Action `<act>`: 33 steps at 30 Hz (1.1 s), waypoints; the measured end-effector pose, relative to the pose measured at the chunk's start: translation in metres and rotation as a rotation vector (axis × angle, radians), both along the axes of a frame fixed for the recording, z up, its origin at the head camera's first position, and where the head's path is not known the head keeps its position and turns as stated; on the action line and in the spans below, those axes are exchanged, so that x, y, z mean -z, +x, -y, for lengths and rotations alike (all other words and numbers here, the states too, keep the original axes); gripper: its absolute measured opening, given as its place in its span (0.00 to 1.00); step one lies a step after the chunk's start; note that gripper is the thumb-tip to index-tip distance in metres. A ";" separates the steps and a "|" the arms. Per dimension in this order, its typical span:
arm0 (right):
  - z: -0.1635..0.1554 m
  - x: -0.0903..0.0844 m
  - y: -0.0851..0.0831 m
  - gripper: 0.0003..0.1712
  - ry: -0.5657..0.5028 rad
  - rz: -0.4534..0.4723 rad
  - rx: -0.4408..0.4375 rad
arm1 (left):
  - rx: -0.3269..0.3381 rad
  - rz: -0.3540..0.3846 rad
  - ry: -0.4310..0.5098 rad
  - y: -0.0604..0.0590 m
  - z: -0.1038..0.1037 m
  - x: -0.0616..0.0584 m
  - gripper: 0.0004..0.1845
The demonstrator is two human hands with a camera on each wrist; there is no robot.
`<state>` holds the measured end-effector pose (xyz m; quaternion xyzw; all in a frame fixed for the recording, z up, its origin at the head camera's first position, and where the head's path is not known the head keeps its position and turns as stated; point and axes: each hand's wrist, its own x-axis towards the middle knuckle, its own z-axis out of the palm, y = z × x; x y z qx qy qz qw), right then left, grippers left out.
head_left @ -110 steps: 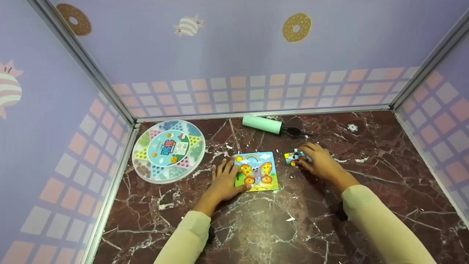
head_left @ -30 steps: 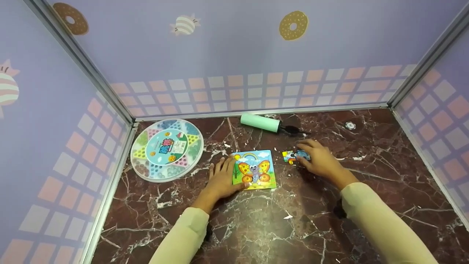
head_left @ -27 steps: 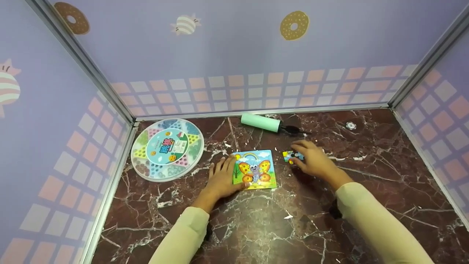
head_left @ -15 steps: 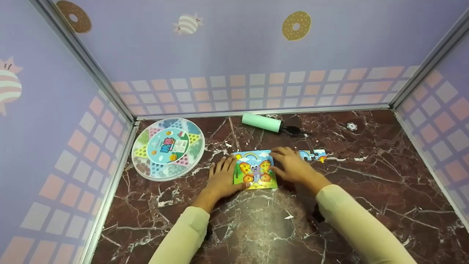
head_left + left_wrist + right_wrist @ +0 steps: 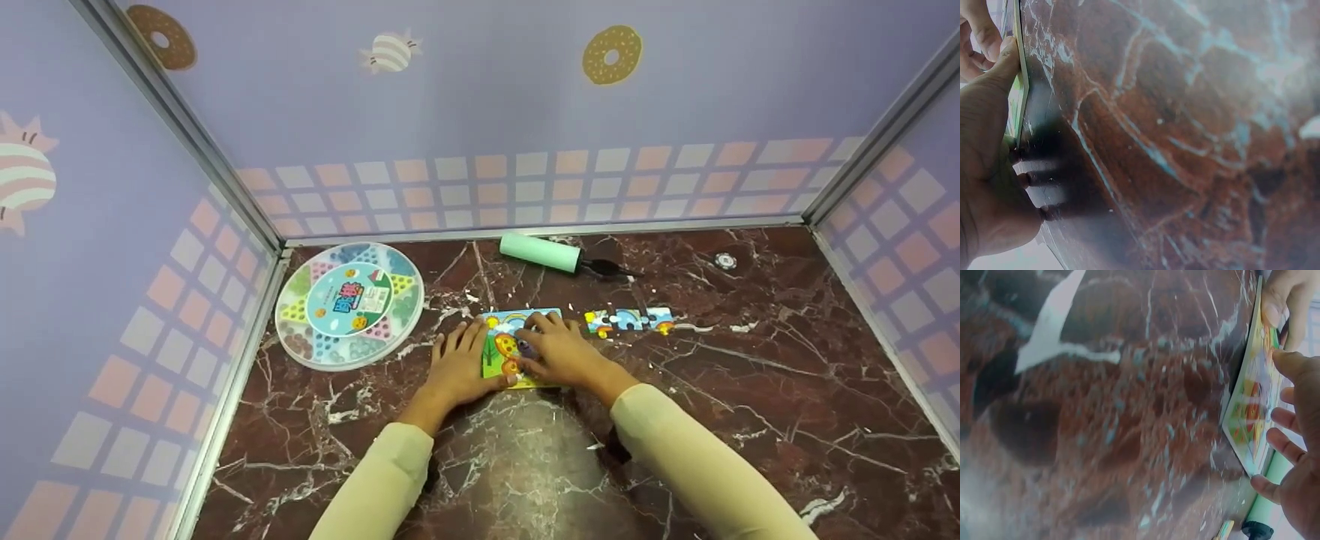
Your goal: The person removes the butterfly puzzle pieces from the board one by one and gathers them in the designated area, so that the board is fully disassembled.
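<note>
Here my left hand (image 5: 455, 367) lies flat, fingers spread, thumb bracing the butterfly puzzle (image 5: 501, 352) so it can't slide. My right hand (image 5: 561, 354) presses on it (loose pieces (image 5: 628, 321) wait at three o'clock).

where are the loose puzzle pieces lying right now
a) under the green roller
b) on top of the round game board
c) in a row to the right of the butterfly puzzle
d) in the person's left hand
c) In the head view the loose puzzle pieces lie in a row on the marble table, right of the butterfly puzzle, apart from the right hand resting on that puzzle.
</note>
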<state>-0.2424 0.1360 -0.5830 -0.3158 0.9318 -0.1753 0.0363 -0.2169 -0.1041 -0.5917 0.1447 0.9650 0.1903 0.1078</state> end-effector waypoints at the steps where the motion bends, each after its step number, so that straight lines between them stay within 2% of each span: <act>1: 0.002 0.000 0.000 0.29 0.007 -0.006 0.000 | 0.000 -0.003 0.003 0.000 0.000 0.000 0.63; 8: 0.012 0.003 0.000 0.28 0.015 -0.011 0.006 | -0.003 -0.021 0.026 -0.001 0.000 0.004 0.63; 16: 0.024 0.004 -0.001 0.24 0.011 0.009 -0.003 | -0.012 0.001 -0.021 0.000 -0.002 0.000 0.64; 24: 0.032 0.002 -0.002 0.16 0.020 0.048 0.011 | -0.006 0.010 -0.003 0.000 0.000 0.001 0.64; 29: 0.036 0.001 -0.004 0.22 0.051 0.055 0.020 | 0.000 0.001 0.053 -0.003 0.003 0.012 0.67; 33: 0.039 -0.001 -0.005 0.21 0.052 0.061 0.032 | 0.003 -0.011 0.081 -0.006 0.005 0.020 0.70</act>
